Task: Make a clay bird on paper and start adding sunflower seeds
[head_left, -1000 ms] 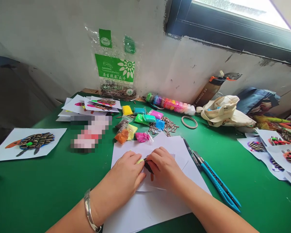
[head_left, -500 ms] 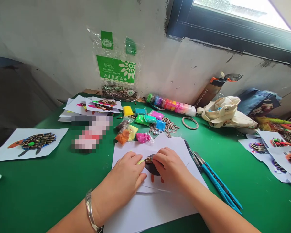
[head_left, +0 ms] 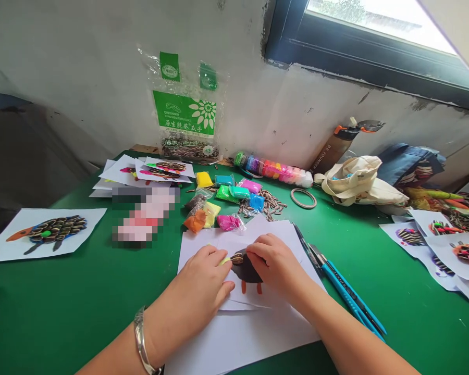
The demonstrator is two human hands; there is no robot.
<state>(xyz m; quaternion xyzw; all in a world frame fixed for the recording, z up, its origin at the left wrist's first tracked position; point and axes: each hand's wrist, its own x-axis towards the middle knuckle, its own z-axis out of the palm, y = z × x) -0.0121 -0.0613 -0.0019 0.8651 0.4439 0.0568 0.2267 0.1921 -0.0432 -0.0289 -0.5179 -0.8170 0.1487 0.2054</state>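
Note:
On a sheet of white paper lies a flat black clay shape with two short orange legs. Several striped sunflower seeds sit at its left end, beside a yellow clay piece. My left hand rests on the paper with its thumb apart, its fingertips by the yellow piece. It wears a silver bangle. My right hand leans over the right of the black shape, thumb and fingers pinched together against it; whatever lies between the fingertips is hidden.
Behind the paper are clay packets and a seed pile. A blue-handled tool lies to the right, near a tape ring. Seed pictures lie on both sides. A seed bag leans against the wall.
My right hand has shifted slightly, showing more of the black shape and the second orange leg. My left hand stays in place on the paper. The whole view has moved a little.

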